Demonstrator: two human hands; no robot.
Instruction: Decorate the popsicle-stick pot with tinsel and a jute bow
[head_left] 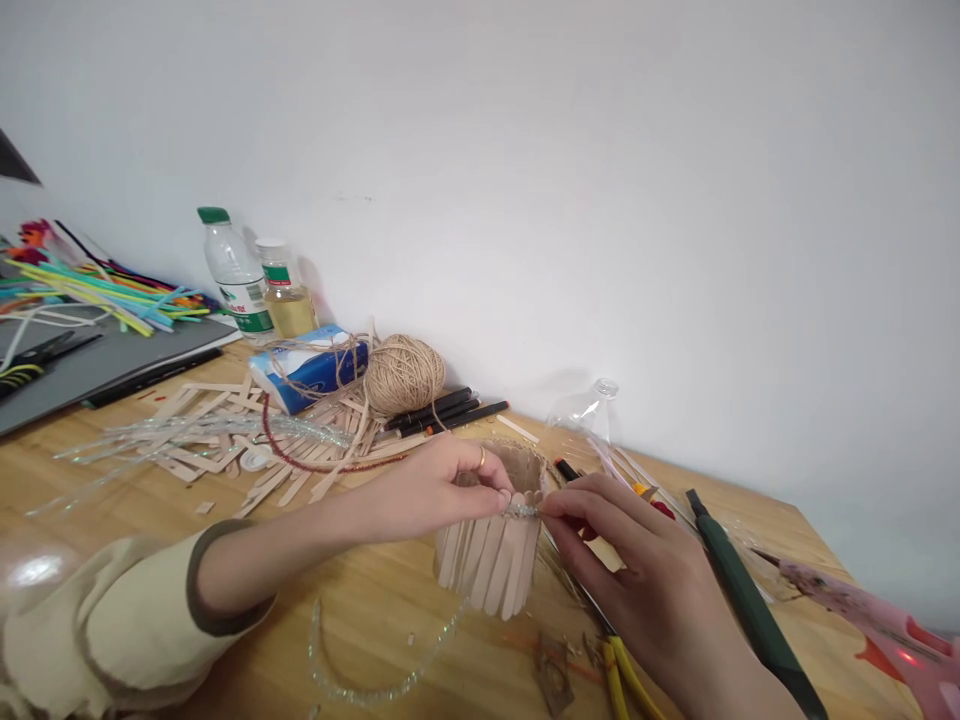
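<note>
A round holder covered in upright wooden craft sticks (pixel 491 560) stands in front of me, with rough brown twine round its far rim. Across its near upper side runs a silvery tinsel pipe cleaner (pixel 523 511), pressed against the sticks. My left hand (pixel 469 485), a ring on one finger, pinches the tinsel at the left. From the right, my right hand (pixel 622 545) pinches it between thumb and fingertips. The pipe cleaner's loose tail curves down onto the table at the lower left. My left fingers hide part of the holder's rim.
A pink glue gun (pixel 862 610) with a red light lies at right, beside a dark green cutter (pixel 750 600). Yellow-handled scissors (pixel 624 680) lie below my right hand. Loose craft sticks (pixel 225 430), a twine ball (pixel 406 373), a tissue pack (pixel 311 368) and bottles (pixel 232 270) crowd the left.
</note>
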